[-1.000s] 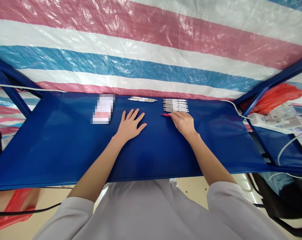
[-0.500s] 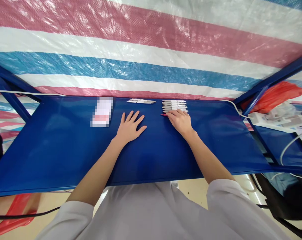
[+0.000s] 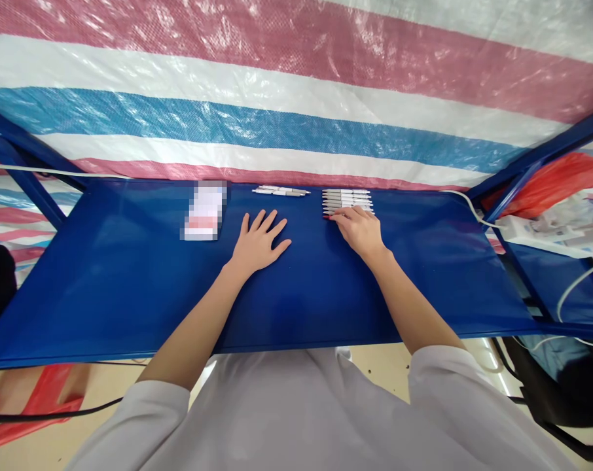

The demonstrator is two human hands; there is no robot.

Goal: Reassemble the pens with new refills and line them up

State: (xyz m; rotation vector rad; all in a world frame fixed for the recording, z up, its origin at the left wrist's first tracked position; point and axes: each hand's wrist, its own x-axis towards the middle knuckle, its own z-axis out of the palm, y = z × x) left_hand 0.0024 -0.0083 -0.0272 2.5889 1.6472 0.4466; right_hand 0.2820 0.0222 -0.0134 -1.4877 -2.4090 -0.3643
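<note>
My left hand [image 3: 258, 244] lies flat on the blue table [image 3: 296, 294], fingers spread, holding nothing. My right hand [image 3: 360, 229] has its fingers closed on a red-tipped pen [image 3: 327, 217]; most of that pen is hidden under the fingers. Just beyond it, several white and grey pens [image 3: 345, 196] lie side by side in a neat row of parallel lines. The red-tipped pen is at the near edge of this row. A few more white and grey pens [image 3: 281, 191] lie loosely near the back edge, beyond my left hand.
A blurred-out, pale rectangular item [image 3: 204, 210] lies left of my left hand. Striped plastic sheeting [image 3: 296, 124] hangs behind the table. Blue metal posts [image 3: 537, 160] stand at the sides. At the right are a red plastic bag [image 3: 556, 186] and a white power strip [image 3: 527, 232] with cables.
My right hand has moved the red-tipped pen away from me, up against the row of pens. My left hand stays flat. The whole view has shifted slightly.
</note>
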